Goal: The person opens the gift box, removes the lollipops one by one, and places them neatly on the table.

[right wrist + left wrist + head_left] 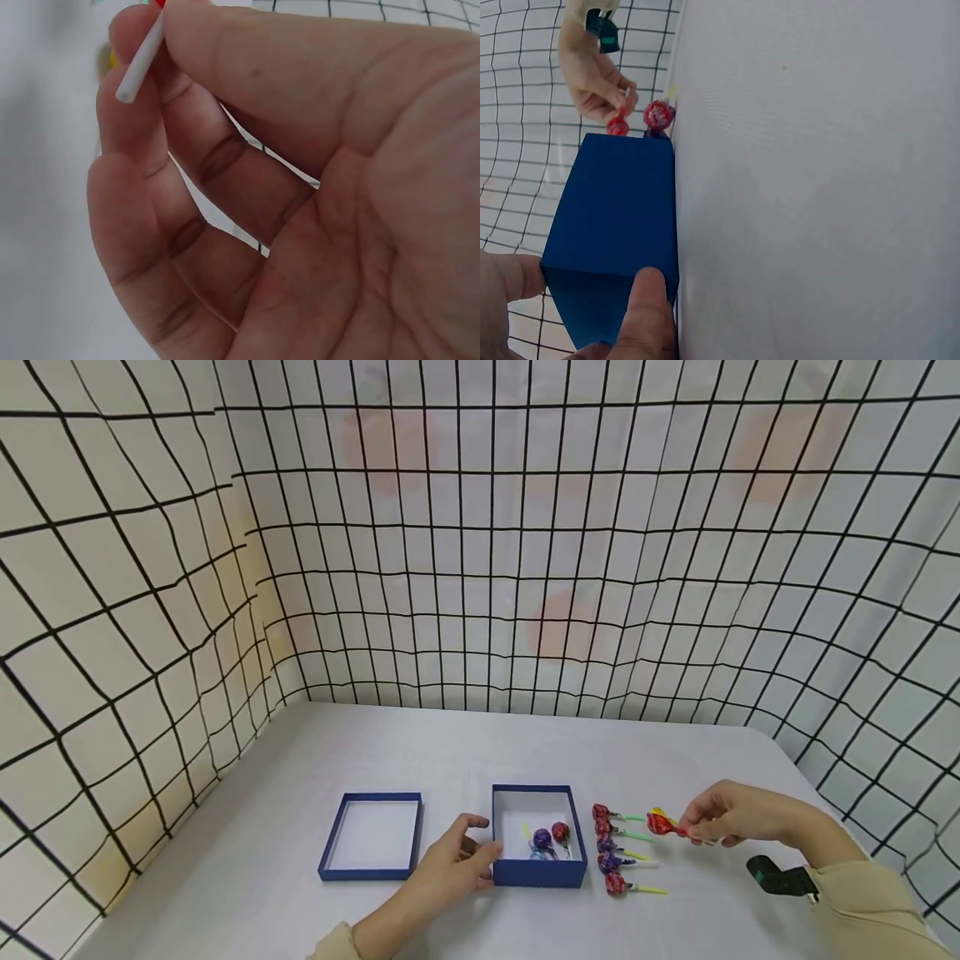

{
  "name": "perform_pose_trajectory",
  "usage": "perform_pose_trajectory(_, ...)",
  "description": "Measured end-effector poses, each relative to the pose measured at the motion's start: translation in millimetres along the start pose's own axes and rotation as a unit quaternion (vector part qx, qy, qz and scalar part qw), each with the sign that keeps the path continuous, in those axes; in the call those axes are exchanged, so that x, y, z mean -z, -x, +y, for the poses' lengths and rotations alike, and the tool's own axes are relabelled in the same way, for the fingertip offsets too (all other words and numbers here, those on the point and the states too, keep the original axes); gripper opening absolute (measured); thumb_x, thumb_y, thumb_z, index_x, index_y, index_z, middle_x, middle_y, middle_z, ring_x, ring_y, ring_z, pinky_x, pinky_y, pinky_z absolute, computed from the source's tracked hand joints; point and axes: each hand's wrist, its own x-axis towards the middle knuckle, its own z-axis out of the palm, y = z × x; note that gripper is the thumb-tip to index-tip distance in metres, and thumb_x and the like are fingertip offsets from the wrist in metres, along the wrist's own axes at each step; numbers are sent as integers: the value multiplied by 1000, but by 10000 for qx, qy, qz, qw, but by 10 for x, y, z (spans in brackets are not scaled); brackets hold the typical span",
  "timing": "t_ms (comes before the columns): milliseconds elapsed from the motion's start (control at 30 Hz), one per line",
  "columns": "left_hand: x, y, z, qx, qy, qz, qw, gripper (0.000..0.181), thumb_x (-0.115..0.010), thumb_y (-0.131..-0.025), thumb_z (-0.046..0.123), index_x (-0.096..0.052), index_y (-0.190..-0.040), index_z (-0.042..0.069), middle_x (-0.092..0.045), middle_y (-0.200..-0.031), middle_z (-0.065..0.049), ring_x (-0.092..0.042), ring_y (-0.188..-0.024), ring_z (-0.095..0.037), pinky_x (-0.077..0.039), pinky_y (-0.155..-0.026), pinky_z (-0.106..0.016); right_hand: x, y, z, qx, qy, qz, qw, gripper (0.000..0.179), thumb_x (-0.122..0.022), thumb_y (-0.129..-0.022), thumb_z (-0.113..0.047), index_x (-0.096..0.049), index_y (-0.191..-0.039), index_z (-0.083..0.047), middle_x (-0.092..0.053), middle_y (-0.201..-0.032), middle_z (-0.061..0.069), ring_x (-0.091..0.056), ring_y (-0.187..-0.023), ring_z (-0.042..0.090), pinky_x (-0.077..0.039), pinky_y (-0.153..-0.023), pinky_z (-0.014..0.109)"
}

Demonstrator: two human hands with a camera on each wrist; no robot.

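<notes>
A blue box with a white inside stands open, holding a purple lollipop and a red one. My left hand holds its near left corner, thumb at the top rim and a finger low against the wall in the left wrist view. To the right of the box, my right hand pinches a lollipop in a red and yellow wrapper. Its white stick sticks out past the thumb in the right wrist view. The wrapped head is mostly out of that view.
Between the box and my right hand lies a column of several red and purple lollipops, sticks pointing right. The blue-edged lid lies left of the box. A black grid net surrounds the white table. A dark green strap hangs at my right sleeve.
</notes>
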Motion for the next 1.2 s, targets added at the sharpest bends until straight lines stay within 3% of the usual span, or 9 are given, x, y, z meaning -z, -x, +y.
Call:
perform_pose_trajectory(500, 0, 43, -32, 17, 227, 18, 9997, 46, -69, -106, 26, -54, -143, 3, -66, -107, -12, -69, -88, -18, -68, -80, -35, 11, -8, 334, -16, 215, 110, 9997, 13, -72, -100, -12, -79, -108, -4, -68, -88, 2, -53, -72, 9, -43, -58, 19)
perform_pose_trajectory(767, 15, 77, -38, 12, 316, 51, 9995, 45, -70, -105, 25, -55, -142, 2, -66, -107, -12, -69, -89, -18, -68, -80, -34, -37, -111, 367, 151, 269, 185, 9994, 14, -72, -101, -10, -80, -109, -2, -62, -82, 2, -48, -65, 10, -37, -56, 19)
perform_pose_trajectory(1200, 9, 68, -55, 7, 378, 50, 9993, 41, -69, -106, 25, -57, -139, 2, -65, -109, -12, -67, -89, -18, -68, -79, -32, -91, -172, 435, 123, 562, 663, 9961, 18, -74, -102, -17, -81, -113, -5, -70, -92, 2, -51, -71, 11, -40, -59, 22)
